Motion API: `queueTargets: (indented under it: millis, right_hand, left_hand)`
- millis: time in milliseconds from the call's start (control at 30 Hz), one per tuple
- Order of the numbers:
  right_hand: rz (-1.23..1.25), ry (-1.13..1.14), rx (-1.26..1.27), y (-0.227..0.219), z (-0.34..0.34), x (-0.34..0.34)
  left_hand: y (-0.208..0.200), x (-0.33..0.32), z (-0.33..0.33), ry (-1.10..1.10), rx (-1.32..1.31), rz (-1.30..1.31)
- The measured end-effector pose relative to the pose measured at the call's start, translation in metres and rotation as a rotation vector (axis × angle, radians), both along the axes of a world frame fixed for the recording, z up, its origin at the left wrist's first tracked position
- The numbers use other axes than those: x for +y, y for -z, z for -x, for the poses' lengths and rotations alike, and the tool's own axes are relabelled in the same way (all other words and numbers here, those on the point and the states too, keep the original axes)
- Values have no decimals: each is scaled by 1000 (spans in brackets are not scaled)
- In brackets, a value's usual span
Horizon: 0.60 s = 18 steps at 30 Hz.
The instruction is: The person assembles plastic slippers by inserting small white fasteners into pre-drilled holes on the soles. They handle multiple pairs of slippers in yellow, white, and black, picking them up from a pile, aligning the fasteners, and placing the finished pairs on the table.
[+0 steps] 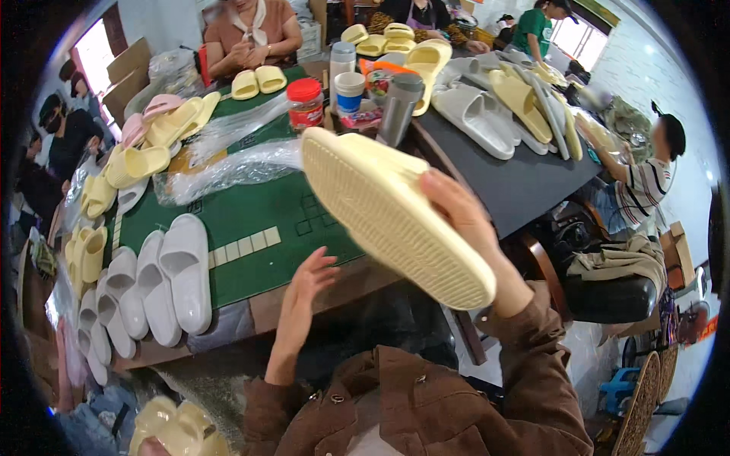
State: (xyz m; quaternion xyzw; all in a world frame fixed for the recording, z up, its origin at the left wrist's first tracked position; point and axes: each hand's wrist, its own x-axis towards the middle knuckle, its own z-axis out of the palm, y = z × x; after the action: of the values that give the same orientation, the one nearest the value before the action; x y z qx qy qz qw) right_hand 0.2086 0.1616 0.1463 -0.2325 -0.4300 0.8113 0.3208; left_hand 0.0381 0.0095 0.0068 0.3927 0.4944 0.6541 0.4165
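A pale yellow slide slipper (395, 216) is held up in front of me, tilted, with its ribbed sole turned toward me. My right hand (464, 216) grips it by the upper on its right side; part of the fingers is hidden behind it. Left of the slipper, above the table's near edge, my left hand (306, 285) is open, its fingers apart and nothing in it. Grey slide slippers (186, 273) stand in a row on the table's near left, the closest things on the table to that hand.
The green table (251, 281) carries clear plastic bags (228, 171), a red-lidded jar (306, 102), stacked cups (350, 95) and a steel tumbler (399, 110). Grey and yellow slippers (475, 118) fill the dark table at right. A black-seated chair (616, 296) is at right; several people work around.
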Motion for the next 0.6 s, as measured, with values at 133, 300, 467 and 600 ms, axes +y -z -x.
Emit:
queueTargets:
  millis: [133,300,467,600]
  right_hand:
    - [179,-161,51,48,62,-12]
    - [355,-187,28,88,105,-27]
    - [32,-352,-165,113,92,-6]
    - [-335,-264,-297,96,63,0]
  left_hand:
    - [9,0,-3,37,-367,-56]
    - [8,-14,11,-248,-476,-94]
    - [-4,-13,23,-438,-345,-50]
    - [-25,-12,4,-459,-263,-99]
